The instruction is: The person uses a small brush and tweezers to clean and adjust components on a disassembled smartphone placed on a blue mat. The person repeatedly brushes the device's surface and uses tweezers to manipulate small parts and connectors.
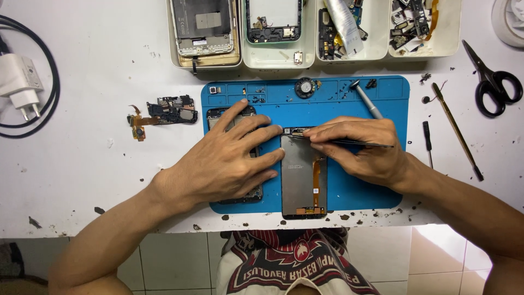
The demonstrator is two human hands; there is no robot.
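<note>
A blue repair mat [376,98] lies on the white table. On it rests a phone screen panel [300,175], back side up, with an orange flex cable. My right hand [363,150] grips black tweezers [360,143], their tips touching a small part at the panel's top edge. My left hand [229,158] lies flat with fingers spread over a dark phone frame [218,113] to the left, fingertips touching the panel's left edge. A silver screwdriver [367,100] lies on the mat behind my right hand.
White trays [273,60] with phone parts line the back. A circuit board with flex cable [169,112] lies left of the mat, a white charger and black cable [19,82] far left. Scissors [494,82], a thin rod [456,128] and a small screwdriver [428,139] lie right.
</note>
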